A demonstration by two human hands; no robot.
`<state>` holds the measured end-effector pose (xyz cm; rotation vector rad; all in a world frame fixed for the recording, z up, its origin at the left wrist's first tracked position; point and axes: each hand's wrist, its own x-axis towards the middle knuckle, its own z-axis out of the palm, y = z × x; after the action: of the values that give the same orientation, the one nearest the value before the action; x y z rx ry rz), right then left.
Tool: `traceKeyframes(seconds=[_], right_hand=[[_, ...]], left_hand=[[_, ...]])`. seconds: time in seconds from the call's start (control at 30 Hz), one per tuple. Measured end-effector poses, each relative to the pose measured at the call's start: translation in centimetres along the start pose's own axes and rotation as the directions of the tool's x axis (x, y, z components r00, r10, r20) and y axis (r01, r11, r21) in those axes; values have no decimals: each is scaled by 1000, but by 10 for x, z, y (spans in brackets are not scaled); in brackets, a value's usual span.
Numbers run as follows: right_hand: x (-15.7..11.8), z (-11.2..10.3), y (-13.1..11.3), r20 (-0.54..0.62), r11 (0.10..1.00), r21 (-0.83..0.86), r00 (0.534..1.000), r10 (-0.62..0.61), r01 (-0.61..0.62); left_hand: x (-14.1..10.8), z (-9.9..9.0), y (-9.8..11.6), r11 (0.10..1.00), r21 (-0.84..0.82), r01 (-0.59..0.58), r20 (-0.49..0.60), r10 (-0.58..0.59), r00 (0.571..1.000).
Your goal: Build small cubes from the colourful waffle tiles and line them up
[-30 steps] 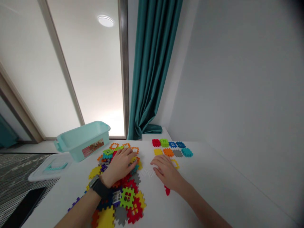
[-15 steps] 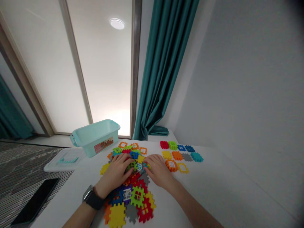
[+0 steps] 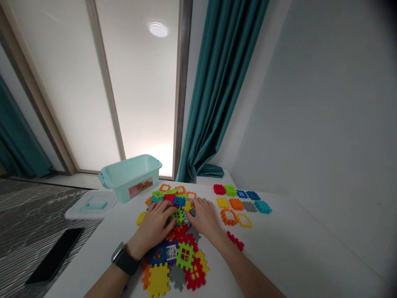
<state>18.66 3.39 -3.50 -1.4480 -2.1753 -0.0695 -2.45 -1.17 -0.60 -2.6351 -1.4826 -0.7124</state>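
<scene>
Colourful plastic interlocking tiles with notched edges lie in a loose pile (image 3: 185, 254) on the white table. My left hand (image 3: 156, 221), a dark watch on its wrist, rests over the pile's left side with fingers spread. Its thumb and fingertips are beside a lime-green window tile (image 3: 177, 215). My right hand (image 3: 203, 217) lies on the pile's right side, fingers stretched forward and thumb apart, near a yellow tile (image 3: 187, 206). Pieces directly under both palms are hidden. A red tile (image 3: 235, 241) lies just right of my right forearm, partly covered by it.
Right of the pile, tiles lie sorted by colour in rows, among them an orange stack (image 3: 228, 217) and a teal stack (image 3: 263, 207). A mint-green bin (image 3: 136, 176) stands at the back left. Its clear lid (image 3: 91, 205) and a black phone (image 3: 56, 254) are further left.
The whole view has shifted slightly to the right. My right hand has moved a little left and forward over the pile. The red tile beside my right forearm now shows.
</scene>
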Motion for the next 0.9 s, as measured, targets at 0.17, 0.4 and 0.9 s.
traceKeyframes(seconds=[0.17,0.4,0.9], right_hand=[[-2,-11,5,3,999,36,1000,0,0],[-23,-39,13,35,986,148,996,-86,80],[-62,-45,11,-22,902,334,960,-280,272]], left_hand=[[0,0,4,1000,-24,1,7,-1,1000],[-2,3,9,998,-69,-14,-53,10,999],[-4,9,25,992,-62,-110,-148,100,984]])
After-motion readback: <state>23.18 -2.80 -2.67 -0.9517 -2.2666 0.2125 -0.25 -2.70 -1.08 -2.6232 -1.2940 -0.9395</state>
